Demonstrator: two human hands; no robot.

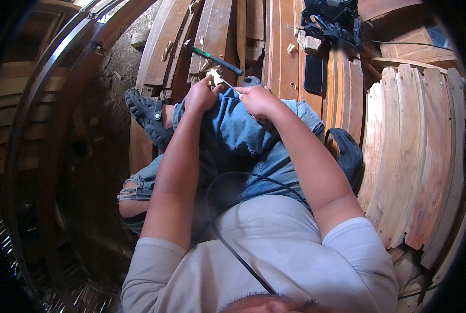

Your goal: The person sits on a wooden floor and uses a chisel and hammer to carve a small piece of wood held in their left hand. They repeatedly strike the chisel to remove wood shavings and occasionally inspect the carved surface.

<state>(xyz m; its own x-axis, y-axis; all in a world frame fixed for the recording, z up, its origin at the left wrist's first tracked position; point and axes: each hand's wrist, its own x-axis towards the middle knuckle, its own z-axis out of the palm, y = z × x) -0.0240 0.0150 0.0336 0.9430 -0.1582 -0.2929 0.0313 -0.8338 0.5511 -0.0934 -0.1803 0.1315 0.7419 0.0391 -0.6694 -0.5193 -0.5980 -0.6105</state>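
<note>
My left hand (201,96) is closed around a small pale piece of wood (216,78), above my bent legs in blue jeans. My right hand (258,101) grips a tool with a thin metal blade (230,85); its handle is hidden in my fist. The blade points at the pale wood and seems to meet it, though the exact contact is too small to tell. Just beyond my hands, a hammer (212,57) with a green and black handle lies across the brown boards.
Long brown boards (282,57) stretch away ahead, with wood shavings (168,50) scattered on them. A black phone (314,74) lies ahead to the right, near a black bag (331,23). Pale planks (400,141) are at right. A black cable (228,242) loops over my lap.
</note>
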